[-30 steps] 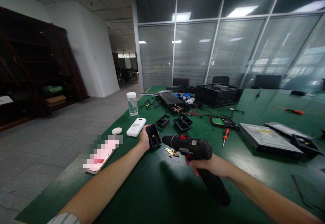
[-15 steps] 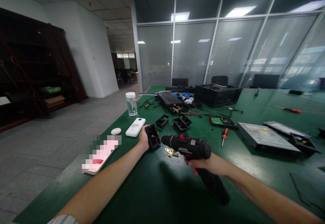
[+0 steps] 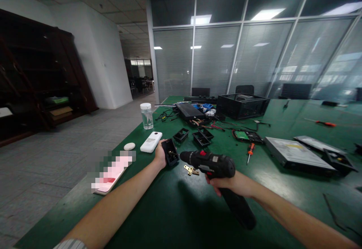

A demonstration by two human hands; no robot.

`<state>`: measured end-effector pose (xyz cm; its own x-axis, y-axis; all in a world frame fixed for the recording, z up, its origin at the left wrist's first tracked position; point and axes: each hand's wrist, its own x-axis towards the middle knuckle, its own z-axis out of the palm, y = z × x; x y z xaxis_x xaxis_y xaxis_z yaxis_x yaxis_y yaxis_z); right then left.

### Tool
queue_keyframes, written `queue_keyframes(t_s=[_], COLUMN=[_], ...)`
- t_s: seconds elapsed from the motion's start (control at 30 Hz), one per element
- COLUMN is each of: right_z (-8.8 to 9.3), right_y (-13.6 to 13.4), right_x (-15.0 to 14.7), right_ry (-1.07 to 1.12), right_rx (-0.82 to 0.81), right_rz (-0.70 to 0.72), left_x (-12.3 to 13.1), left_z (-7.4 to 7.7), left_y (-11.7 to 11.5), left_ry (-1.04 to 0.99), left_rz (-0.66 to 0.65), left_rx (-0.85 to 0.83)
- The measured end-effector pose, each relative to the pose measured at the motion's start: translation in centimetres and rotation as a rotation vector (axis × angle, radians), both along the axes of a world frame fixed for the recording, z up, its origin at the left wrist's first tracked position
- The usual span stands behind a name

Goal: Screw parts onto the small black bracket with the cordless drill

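Note:
My left hand (image 3: 160,154) grips a small black plastic housing (image 3: 171,151) and holds it tilted on edge on the green table (image 3: 181,211). My right hand (image 3: 230,184) is wrapped round the handle of a black cordless drill (image 3: 215,166). The drill's bit points left into the housing's open side. Small brass-coloured metal pieces (image 3: 191,170) lie on the table just below the drill's nose.
Two more black housings (image 3: 201,136) lie behind. A white box (image 3: 151,141), a white oval (image 3: 129,146), a water bottle (image 3: 147,115) and a phone (image 3: 111,175) sit left. An orange screwdriver (image 3: 249,150), a circuit board (image 3: 249,136), a flat drive (image 3: 299,155) and a black case (image 3: 243,105) lie right.

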<state>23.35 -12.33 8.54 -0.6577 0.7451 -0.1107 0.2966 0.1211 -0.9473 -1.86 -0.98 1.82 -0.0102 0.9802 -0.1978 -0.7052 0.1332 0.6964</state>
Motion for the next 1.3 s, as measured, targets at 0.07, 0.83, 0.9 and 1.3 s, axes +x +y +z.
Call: queue_keyframes(t_s=[0.07,0.83,0.9,1.3], right_z=[-0.01,-0.54,-0.63,-0.41], right_y=[0.0,0.14,0.2,0.19], right_x=[0.02,0.23,0.27,0.19], right_ry=[0.007,0.075,0.085,0.102], right_rx=[-0.002,-0.037,-0.039,-0.033], right_rz=[0.006,0.024,0.029,0.044], left_x=[0.01,0.05,0.03,0.04], left_z=[0.0,-0.01,-0.01,0.0], left_y=[-0.02,0.11,0.11,0.01], left_ry=[0.015,0.004,0.004,-0.017], left_rz=[0.001,0.013,0.014,0.025], left_rx=[0.008,-0.021,-0.017,0.011])
